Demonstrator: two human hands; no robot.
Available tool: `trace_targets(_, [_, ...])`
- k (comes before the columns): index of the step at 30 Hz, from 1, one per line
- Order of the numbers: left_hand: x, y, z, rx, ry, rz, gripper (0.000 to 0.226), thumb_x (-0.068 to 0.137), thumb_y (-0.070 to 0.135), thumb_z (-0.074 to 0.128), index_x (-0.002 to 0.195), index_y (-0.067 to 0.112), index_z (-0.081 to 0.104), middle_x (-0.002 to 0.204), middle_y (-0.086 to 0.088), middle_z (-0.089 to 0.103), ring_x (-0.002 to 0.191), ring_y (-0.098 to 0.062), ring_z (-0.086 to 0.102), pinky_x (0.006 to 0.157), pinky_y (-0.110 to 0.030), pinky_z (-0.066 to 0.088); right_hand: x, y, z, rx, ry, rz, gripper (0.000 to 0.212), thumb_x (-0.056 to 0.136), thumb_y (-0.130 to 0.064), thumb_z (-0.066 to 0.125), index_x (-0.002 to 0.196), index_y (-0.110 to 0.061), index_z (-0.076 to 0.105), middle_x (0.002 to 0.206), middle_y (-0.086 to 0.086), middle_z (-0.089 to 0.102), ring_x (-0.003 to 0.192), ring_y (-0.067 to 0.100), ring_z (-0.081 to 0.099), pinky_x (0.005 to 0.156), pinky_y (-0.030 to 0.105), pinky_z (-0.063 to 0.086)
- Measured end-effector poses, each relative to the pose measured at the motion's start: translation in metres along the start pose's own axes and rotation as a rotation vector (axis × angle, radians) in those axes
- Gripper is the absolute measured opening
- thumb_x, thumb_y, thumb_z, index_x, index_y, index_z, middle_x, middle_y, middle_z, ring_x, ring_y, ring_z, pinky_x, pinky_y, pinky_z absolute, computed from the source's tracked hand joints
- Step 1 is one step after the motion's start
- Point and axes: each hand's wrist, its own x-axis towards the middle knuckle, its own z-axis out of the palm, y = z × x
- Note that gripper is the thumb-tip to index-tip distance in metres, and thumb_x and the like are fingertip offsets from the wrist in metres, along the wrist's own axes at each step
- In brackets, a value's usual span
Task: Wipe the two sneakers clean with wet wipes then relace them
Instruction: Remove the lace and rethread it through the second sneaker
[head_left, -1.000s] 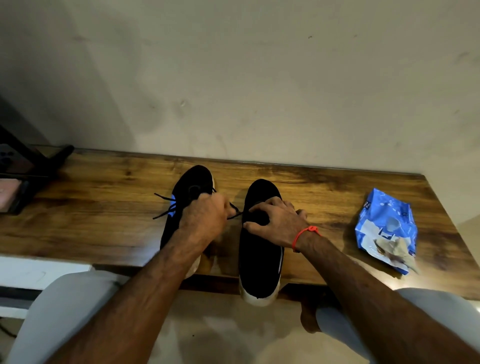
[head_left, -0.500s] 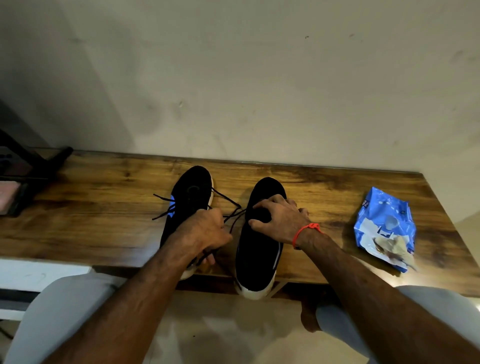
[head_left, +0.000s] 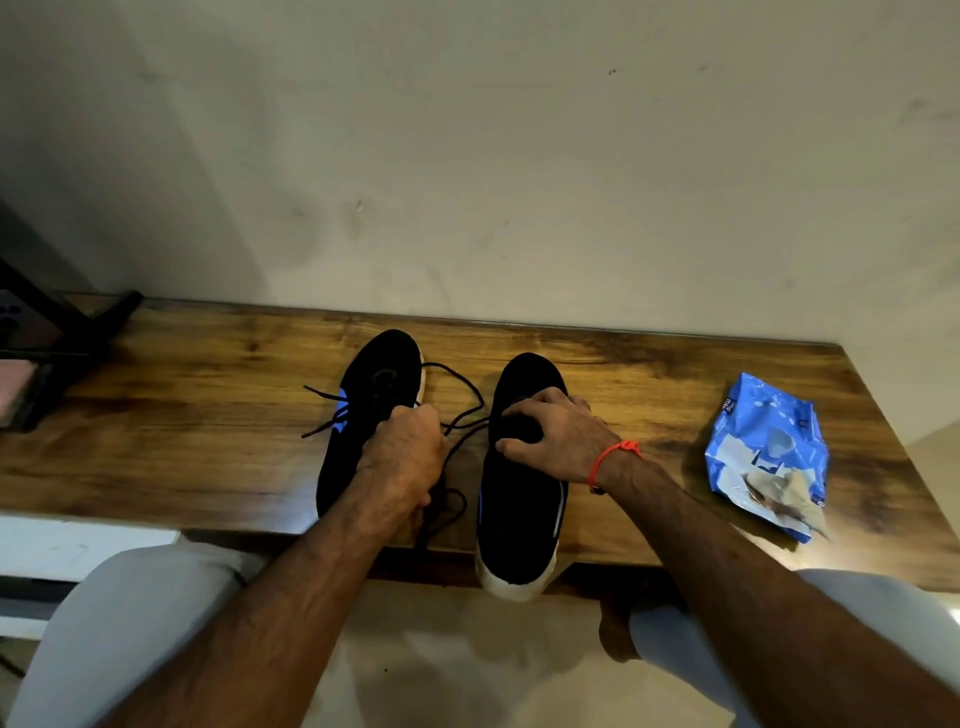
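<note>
**Relacing the Right-Hand Sneaker: Lace Pull and Brace**

Pulling the black lace is the step in hand. My left hand is closed in a fist around the lace, over the rear part of the left sneaker. My right hand rests on the right sneaker, fingers curled down over its tongue area, thumb on the near-left side; whether it pinches a lace end there I cannot tell.

Landmark: the right sneaker. It lies on the wooden tabletop with its long axis running from me toward the wall, its white heel overhanging the near table edge. The left sneaker lies just to its left, roughly parallel. The lace runs from the right sneaker's eyelet area leftward into my left fist, with a slack loop beyond it and another loop by the near edge. The blue wet-wipe packet lies well to the right of it.

Judgement: the lace lies leftward of the eyelets, so the left hand, being nearer, draws it while the right braces the shoe. Wiping appears done.
</note>
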Motion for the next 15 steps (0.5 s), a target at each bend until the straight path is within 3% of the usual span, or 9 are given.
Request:
trace_targets(4, [0.004,0.001,0.001,-0.003,0.058,0.05,0.038,0.102,0.025,0.056,0.135,0.018,0.038,0.112,-0.013,0.051,0.06,-0.027,0.072,0.044,-0.038,0.06,0.0,-0.001,0.001,-0.006,0.007,0.0,0.058,0.086,-0.064,0.055,0.139,-0.039,0.047,0.145,-0.002,0.036,0.136,0.03,0.028,0.11,0.053,0.034])
trace_targets(8, [0.006,0.001,0.015,0.071,-0.002,0.012,0.019,0.103,0.024,0.057,0.116,0.012,0.053,0.097,-0.006,0.047,0.053,-0.022,0.072,0.05,-0.04,0.062,-0.001,-0.001,0.001,-0.006,0.013,-0.001,0.058,0.087,-0.063,0.056,0.139,-0.039,0.048,0.145,-0.002,0.037,0.135,0.029,0.028,0.11,0.052,0.034])
trace_targets(12, [0.01,-0.002,0.02,0.118,0.109,0.087,0.006,0.102,0.02,0.054,0.105,0.019,0.059,0.095,-0.002,0.048,0.079,-0.021,0.063,0.066,-0.042,0.064,0.0,-0.002,0.001,0.0,0.012,-0.006,0.057,0.086,-0.063,0.056,0.138,-0.039,0.049,0.145,-0.001,0.037,0.136,0.03,0.028,0.11,0.052,0.034])
trace_targets(15, [0.014,-0.001,0.018,0.051,0.161,0.12,0.006,0.102,0.024,0.053,0.099,0.022,0.057,0.095,-0.004,0.057,0.079,-0.023,0.065,0.064,-0.043,0.063,0.0,-0.002,0.002,-0.002,0.016,-0.005,0.057,0.086,-0.063,0.055,0.138,-0.04,0.049,0.145,-0.001,0.038,0.135,0.03,0.029,0.11,0.052,0.033])
